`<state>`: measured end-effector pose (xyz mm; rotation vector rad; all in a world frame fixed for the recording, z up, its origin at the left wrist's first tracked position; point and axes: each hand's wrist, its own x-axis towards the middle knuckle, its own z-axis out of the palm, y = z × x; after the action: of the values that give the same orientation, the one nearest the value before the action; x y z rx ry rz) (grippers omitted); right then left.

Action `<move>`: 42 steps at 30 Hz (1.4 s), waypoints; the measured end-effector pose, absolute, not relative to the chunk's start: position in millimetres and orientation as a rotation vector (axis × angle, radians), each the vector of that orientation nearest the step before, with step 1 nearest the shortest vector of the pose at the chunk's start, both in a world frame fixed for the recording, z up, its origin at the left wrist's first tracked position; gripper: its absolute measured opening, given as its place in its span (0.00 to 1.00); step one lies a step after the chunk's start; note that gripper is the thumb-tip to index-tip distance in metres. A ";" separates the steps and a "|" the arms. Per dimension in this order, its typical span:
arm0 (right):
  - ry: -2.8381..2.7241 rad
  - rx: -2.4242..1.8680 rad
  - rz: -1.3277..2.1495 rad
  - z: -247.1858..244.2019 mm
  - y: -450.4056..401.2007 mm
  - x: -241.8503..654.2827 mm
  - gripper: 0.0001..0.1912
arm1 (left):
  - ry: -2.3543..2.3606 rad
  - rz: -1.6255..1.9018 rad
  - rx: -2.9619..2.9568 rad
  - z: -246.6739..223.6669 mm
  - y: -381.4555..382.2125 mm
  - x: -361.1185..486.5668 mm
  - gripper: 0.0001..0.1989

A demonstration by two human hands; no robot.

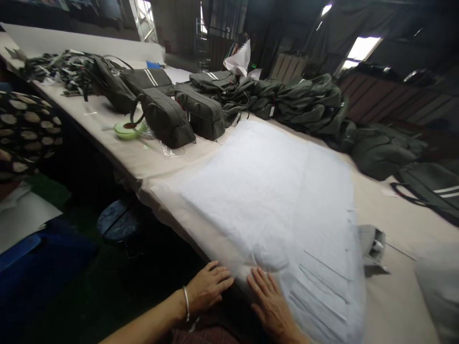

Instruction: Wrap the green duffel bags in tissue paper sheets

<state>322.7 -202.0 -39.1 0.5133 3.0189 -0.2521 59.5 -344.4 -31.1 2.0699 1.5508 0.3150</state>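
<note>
A wide stack of thin white sheets (265, 191), which look like paper or plastic, lies across the table in front of me. My right hand (270, 301) rests flat on its near edge with the fingers stretched out. At the table's near edge, my left hand (210, 286) has its fingers extended and a pale bangle at the wrist. Whether its fingertips touch the sheets I cannot tell. Neither hand holds anything. To the right of the stack sits a grey tape dispenser-like tool (373, 248).
Dark green bags (165, 117) stand on the pale tabletop (143, 162), with a heap of more bags (308, 100) along the far side. A light green dish (129, 130) lies near the left edge. A stool (120, 220) and a person's patterned sleeve (28, 129) are at left.
</note>
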 end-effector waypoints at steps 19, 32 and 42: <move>2.933 0.505 -0.438 -54.7 -202.8 348.1 0.53 | 2.059 0.026 2.000 -22.7 -341.8 80.6 0.46; 3.145 1.007 -1.157 -7.1 -129.9 396.8 0.23 | 2.178 -0.062 1.964 -32.6 -343.9 98.6 0.45; 1.911 3.041 -1.364 39.9 74.7 572.2 0.17 | 2.445 -0.111 1.897 -33.8 -339.2 110.0 0.37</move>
<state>572.2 74.7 39.9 3.0408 1.9115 -1.3641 110.0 -339.2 -33.8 1.8968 2.4454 -0.1106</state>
